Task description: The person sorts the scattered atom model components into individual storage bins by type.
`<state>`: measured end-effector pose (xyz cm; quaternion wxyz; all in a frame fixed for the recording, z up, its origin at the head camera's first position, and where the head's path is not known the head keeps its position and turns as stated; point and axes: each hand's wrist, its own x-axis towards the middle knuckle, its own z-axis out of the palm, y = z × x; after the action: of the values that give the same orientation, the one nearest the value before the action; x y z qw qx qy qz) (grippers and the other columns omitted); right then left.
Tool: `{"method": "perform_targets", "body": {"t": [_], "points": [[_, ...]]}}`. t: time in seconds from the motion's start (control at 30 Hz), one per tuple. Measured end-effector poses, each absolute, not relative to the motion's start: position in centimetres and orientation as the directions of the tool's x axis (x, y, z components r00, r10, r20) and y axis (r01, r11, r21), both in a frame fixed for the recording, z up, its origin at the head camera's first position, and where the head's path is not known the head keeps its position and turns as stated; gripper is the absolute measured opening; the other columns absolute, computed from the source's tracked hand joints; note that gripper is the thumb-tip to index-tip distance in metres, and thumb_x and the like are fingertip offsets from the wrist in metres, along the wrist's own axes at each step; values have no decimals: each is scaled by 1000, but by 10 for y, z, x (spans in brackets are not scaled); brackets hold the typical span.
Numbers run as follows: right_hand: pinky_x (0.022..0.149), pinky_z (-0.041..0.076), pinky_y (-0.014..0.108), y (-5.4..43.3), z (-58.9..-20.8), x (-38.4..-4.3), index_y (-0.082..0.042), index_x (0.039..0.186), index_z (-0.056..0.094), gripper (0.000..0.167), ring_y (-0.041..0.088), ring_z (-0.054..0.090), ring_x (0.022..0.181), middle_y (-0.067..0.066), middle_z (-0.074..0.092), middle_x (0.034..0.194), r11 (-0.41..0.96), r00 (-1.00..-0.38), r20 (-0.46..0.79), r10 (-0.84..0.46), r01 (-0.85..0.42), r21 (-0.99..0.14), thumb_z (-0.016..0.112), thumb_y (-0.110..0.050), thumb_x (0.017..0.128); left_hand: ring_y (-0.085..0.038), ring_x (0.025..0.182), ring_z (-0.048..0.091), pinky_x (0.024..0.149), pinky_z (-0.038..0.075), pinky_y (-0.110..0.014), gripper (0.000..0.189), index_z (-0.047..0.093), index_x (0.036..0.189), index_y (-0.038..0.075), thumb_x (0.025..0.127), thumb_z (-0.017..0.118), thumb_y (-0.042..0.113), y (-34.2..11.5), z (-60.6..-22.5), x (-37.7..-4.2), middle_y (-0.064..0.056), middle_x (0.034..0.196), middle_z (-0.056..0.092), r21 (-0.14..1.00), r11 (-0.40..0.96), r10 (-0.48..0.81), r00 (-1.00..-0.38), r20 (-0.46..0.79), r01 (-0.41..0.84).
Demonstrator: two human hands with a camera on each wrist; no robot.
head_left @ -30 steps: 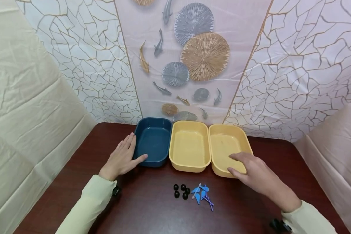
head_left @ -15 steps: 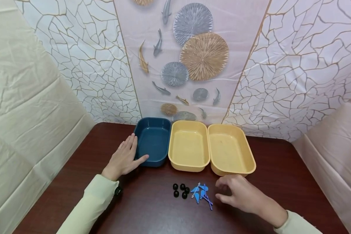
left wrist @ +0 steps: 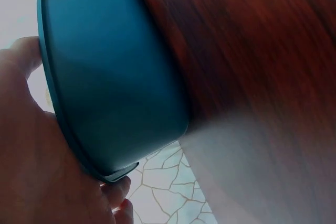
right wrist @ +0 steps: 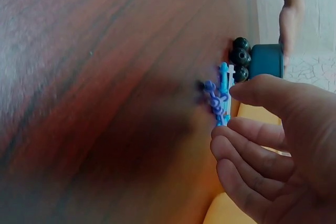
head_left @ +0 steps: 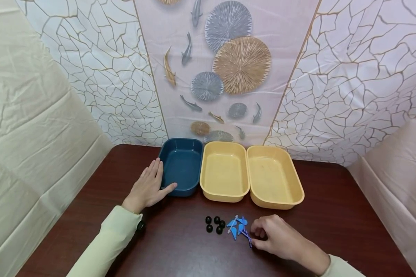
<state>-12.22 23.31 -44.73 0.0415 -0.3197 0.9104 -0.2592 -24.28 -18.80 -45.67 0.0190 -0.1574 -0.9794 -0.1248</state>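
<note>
My left hand (head_left: 146, 188) rests along the near-left rim of a dark blue tray (head_left: 197, 169), fingers straight and thumb over the near edge. In the left wrist view the blue tray (left wrist: 110, 72) shows its outer wall beside the palm. My right hand (head_left: 277, 236) is low over the table at the right side of a small pile. Its thumb and forefinger stand apart around thin purple sticks (head_left: 247, 237). Blue drop-shaped pieces (head_left: 234, 232) lie among them, with a pale stick (head_left: 233, 224) across. Close by on the left sit several round black beads (head_left: 209, 228).
Two yellow trays, a middle one (head_left: 224, 197) and a right one (head_left: 280, 206), stand in a row beside the blue tray. They are on a dark red-brown wooden table (head_left: 180, 246). Patterned cloth (head_left: 332, 96) hangs behind the table.
My right hand has come from above the right yellow tray down and left to the purple sticks. The left hand stays at the blue tray.
</note>
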Motion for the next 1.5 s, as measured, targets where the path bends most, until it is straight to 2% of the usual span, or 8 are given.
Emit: {"method": "perform_targets", "body": {"t": [0.27, 0.93, 1.5], "points": [[59, 51, 14, 228, -457, -119, -23, 80, 68, 21, -10, 57, 67, -17, 63, 73, 656, -801, 140, -582, -564, -502, 85, -12, 86, -47, 163, 17, 131, 22, -62, 102, 17, 164, -11, 102, 51, 64, -186, -455, -242, -28, 175, 15, 233, 918, 309, -947, 91, 322], [54, 44, 13, 219, -459, -119, -23, 75, 64, 26, -8, 51, 61, -15, 58, 68, 704, -822, 156, -548, -554, -446, 81, -3, 78, -48, 162, 18, 130, 23, -63, 101, 17, 164, -12, 103, 51, 62, -184, -452, -241, -30, 174, 16, 231, 918, 309, -946, 92, 323], [53, 40, 9, 224, -458, -122, -26, 74, 62, 30, -10, 46, 62, -17, 56, 69, 694, -779, 262, -569, -626, -355, 81, -3, 75, -48, 162, 18, 130, 23, -63, 101, 17, 164, -12, 103, 51, 62, -185, -454, -241, -29, 174, 16, 229, 921, 304, -949, 82, 315]]}}
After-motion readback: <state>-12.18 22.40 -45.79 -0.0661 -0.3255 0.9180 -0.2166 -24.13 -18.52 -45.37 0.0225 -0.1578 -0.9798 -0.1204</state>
